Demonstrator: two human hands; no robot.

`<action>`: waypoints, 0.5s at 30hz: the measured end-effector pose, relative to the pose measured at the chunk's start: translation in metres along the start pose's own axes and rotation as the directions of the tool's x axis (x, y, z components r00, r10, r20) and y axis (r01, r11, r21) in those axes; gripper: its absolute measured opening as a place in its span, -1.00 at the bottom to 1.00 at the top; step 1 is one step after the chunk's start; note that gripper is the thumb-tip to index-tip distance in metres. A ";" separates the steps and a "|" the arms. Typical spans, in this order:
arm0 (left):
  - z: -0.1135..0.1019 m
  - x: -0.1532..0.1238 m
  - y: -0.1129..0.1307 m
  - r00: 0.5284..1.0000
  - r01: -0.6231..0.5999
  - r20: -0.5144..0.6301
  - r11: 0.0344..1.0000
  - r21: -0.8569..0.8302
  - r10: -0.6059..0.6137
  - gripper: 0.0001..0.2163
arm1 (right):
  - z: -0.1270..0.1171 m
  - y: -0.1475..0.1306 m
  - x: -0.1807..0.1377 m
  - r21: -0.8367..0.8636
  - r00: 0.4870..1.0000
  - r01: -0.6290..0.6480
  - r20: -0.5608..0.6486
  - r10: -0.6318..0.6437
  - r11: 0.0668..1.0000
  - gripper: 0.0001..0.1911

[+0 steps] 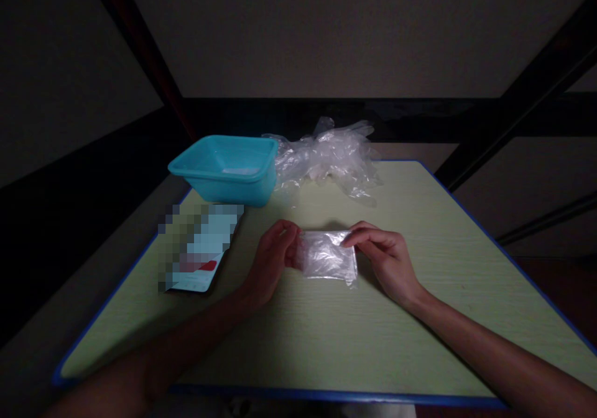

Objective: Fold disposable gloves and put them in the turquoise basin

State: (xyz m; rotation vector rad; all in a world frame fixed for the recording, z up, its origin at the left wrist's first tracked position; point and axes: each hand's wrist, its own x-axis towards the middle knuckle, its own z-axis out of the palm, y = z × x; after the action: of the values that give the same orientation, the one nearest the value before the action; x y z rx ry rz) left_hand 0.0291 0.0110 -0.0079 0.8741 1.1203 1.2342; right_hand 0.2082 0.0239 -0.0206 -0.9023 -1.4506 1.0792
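Note:
A small folded piece of clear plastic film [326, 256] lies on the pale green table [326, 343] between my two hands. My left hand [270, 262] pinches its left edge with curled fingers. My right hand [387, 259] pinches its upper right corner, fingers pressed together. Both forearms reach in from the near edge of the table.
A turquoise plastic tub [224, 169] stands at the far left of the table. A heap of crumpled clear plastic [326, 157] lies beside it at the back. A flat packet [200, 247], partly blurred out, rests left of my hands. Dark beams cross behind the table.

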 end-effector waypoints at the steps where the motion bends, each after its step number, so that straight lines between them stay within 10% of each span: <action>1: 0.000 0.000 0.000 1.000 0.021 0.010 1.000 -0.016 -0.021 -0.78 | 0.000 0.000 0.000 0.002 1.000 0.004 -0.003 -0.004 1.000 -0.79; 15: -0.001 0.000 -0.004 0.999 -0.015 0.045 0.998 0.054 0.012 -0.79 | -0.001 0.000 0.000 -0.010 1.000 0.013 -0.005 -0.013 1.000 -0.79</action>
State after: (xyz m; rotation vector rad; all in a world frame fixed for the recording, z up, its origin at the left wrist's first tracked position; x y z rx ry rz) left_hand 0.0286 0.0103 -0.0117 0.9470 1.1185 1.1947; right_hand 0.2088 0.0236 -0.0208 -0.9010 -1.4574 1.0603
